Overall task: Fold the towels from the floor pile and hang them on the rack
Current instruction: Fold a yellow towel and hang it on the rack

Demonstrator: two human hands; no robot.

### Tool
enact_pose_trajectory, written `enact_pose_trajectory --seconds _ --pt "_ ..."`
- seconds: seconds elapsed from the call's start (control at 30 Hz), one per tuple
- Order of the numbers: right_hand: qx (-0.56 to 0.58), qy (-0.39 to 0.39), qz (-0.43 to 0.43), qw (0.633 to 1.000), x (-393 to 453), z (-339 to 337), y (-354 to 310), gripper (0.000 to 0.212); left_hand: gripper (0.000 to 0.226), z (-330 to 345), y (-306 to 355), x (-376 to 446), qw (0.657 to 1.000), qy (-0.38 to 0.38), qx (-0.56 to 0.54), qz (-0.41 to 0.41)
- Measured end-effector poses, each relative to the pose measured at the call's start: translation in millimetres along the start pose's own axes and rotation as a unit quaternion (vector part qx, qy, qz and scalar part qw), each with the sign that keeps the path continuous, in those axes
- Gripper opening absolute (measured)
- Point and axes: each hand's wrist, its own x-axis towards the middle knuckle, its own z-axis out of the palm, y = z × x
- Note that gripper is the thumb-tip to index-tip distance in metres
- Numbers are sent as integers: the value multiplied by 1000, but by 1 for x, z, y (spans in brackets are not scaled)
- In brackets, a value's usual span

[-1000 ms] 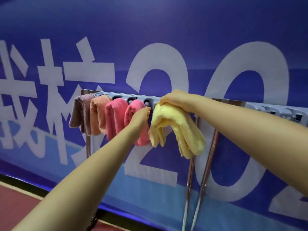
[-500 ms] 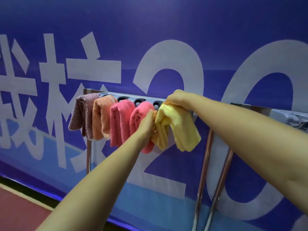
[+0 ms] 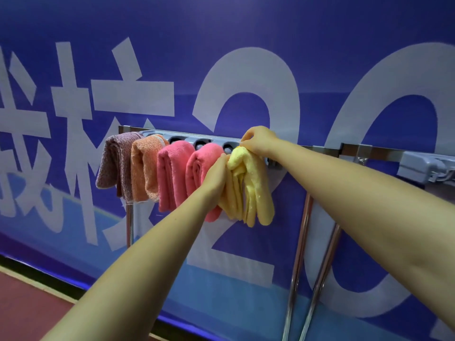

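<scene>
yellow towel (image 3: 248,183), pinched by right hand (image 3: 258,141) and left hand (image 3: 216,173), joins four others on rack (image 3: 320,150) (two pink).

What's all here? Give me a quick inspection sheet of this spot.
Surface: red floor, bottom left.
Job's things: rack bearing purple towel, orange towel, two pink towels, yellow towel.
Clutter: nothing seen.
Hands: right hand pinches the yellow towel's top; left hand grips its left side.
Cables: nothing seen.
Surroundings: blue banner with white lettering; second rack on the right.
</scene>
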Motion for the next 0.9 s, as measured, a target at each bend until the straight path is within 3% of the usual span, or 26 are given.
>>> enact_pose_trajectory --seconds 0.33,0.5,0.63,0.77,0.9 --pt "-50 22 -102 993 -15 10 15 33 35 23 -24 7 997 40 -64 -24" --pt "-70 -6 -138 988 -23 9 21 37 44 10 -27 4 995 60 14 75" --pt "-82 -45 -141 986 -29 4 19 38 34 13 -24 -1 998 25 1 62" --pt "-12 32 -131 991 -45 3 25 35 33 6 -16 -20 977 78 136 142" --pt "95 93 -130 983 -92 0 32 28 35 3 1 -60 947 114 188 233"
